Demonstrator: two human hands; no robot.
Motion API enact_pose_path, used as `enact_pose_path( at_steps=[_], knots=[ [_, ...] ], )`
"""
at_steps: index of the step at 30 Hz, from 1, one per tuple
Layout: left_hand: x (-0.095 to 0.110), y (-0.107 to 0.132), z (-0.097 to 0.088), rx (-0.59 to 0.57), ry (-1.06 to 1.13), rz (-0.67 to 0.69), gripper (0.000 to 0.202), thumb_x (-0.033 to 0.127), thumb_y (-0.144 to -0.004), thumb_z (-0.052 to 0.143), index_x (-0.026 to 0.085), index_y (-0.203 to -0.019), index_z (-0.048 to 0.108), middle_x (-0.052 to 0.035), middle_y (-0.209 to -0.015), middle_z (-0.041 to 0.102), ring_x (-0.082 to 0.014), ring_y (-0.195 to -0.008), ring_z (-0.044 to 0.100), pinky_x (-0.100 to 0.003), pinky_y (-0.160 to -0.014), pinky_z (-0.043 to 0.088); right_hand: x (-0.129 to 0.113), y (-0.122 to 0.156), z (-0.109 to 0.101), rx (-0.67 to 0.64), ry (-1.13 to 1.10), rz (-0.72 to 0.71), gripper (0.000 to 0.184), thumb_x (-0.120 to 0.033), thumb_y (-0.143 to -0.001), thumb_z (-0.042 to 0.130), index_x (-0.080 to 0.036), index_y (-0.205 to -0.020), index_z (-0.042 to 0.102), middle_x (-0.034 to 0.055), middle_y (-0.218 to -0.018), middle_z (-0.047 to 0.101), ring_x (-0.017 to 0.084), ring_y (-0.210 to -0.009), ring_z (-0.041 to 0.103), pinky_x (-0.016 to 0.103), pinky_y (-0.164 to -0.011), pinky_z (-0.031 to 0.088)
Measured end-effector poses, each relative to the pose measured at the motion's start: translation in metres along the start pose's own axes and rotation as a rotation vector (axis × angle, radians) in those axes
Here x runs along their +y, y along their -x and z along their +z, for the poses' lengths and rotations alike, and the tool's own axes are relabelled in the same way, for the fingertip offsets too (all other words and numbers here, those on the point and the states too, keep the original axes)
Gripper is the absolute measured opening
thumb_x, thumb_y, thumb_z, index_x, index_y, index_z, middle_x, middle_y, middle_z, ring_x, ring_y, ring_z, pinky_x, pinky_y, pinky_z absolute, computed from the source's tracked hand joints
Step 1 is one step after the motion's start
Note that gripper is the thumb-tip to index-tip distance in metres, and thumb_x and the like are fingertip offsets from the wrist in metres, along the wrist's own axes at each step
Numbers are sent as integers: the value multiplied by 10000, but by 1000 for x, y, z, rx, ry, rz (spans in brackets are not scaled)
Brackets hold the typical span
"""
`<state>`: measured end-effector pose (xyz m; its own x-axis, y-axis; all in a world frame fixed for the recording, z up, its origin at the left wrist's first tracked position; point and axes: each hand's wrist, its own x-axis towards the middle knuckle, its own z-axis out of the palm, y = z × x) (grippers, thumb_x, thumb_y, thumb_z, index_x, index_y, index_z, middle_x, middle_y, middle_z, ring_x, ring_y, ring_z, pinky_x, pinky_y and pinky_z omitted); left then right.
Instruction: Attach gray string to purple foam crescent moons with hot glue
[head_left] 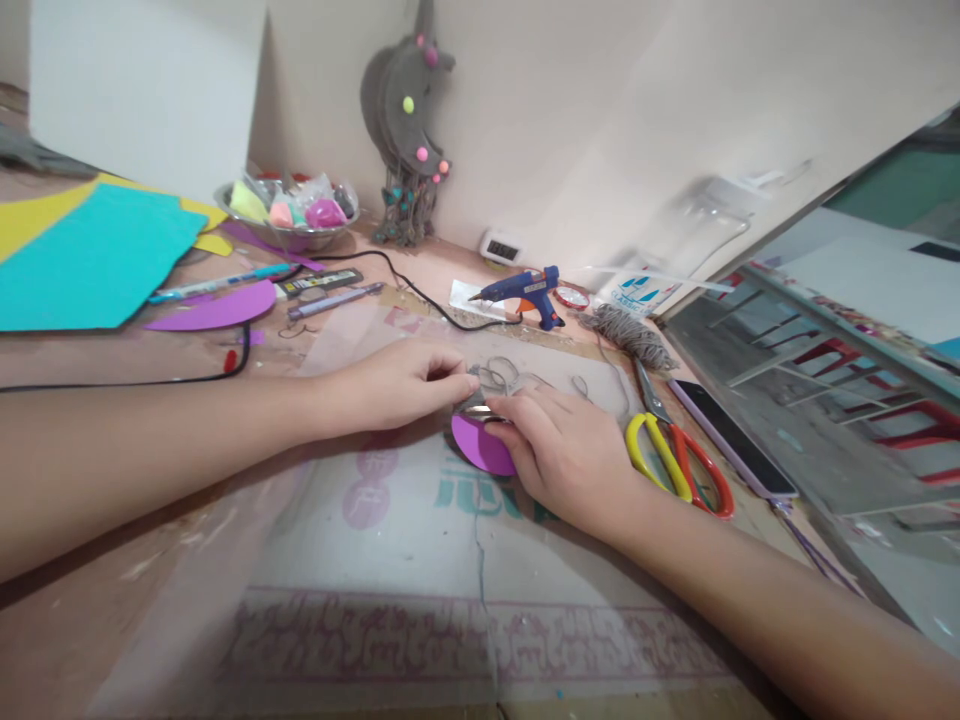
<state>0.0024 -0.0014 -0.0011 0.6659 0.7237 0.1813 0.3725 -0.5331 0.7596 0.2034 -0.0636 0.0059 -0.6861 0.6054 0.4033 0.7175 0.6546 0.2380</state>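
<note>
Both of my hands meet at the middle of the work surface, over a small round purple paper piece point(480, 447). The fingers of my right hand point(570, 450) are closed on its right side. A narrow shiny strip point(476, 410) shows along the purple piece's upper edge, but its kind is unclear. My left hand point(409, 392) pinches with thumb and forefinger at the grey yarn point(499, 372), which curls in loose loops just behind the fingertips. What lies between the fingertips is partly hidden. Under the hands is a printed translucent plastic sheet point(360, 570).
Behind the hands is a blue glue gun point(517, 290) with a black cord. Scissors point(675, 460), a grey yarn bundle point(630, 335) and a phone point(731, 435) lie right. Turquoise sheet point(97, 265), pens and a metal bowl point(292, 236) stand left. A grey moon decoration point(405, 110) hangs behind.
</note>
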Motion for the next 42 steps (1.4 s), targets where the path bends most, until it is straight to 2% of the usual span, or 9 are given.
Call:
enact_pose_path(
  at_steps=[6,19,24,31,38,42],
  knots=[
    [-1,0,1,-13,3,-2,312,335,-859,429,175,-596,373,51,-581,334,-89,-558,334,-236,-514,255,2,2,3,-11,14,-16,198,-262,-935,447,-140,-924,602,45,-751,614,166,-700,531,272,-613,357],
    [0,0,0,-12,-1,-4,315,322,-857,432,174,-586,369,50,-574,332,-86,-547,331,-234,-511,263,-1,0,-1,-19,-5,23,220,-277,-937,431,-147,-893,603,40,-735,614,167,-682,522,276,-603,351],
    [-1,-1,0,-8,-4,-8,318,335,-858,426,174,-587,380,50,-570,366,-85,-545,357,-232,-518,282,-1,1,-1,-53,72,-31,134,-207,-901,480,-148,-932,596,48,-778,628,177,-721,528,286,-619,348],
    [-1,-1,1,2,-19,-27,321,346,-858,425,171,-590,399,48,-566,385,-88,-551,373,-232,-523,289,1,2,-2,-51,127,-95,174,-188,-919,443,-133,-965,602,53,-784,631,178,-709,527,293,-610,351],
    [0,0,0,3,-3,-28,328,346,-869,421,170,-593,416,48,-551,426,-86,-534,398,-233,-516,287,1,0,-1,32,-21,26,211,-264,-935,426,-143,-915,597,39,-747,637,157,-657,543,274,-590,369],
    [0,0,-1,-9,2,-34,329,351,-871,422,170,-597,422,46,-549,450,-87,-535,415,-235,-518,286,2,1,0,54,-64,39,209,-266,-934,422,-143,-927,591,48,-786,659,163,-688,569,274,-612,391]
  ],
)
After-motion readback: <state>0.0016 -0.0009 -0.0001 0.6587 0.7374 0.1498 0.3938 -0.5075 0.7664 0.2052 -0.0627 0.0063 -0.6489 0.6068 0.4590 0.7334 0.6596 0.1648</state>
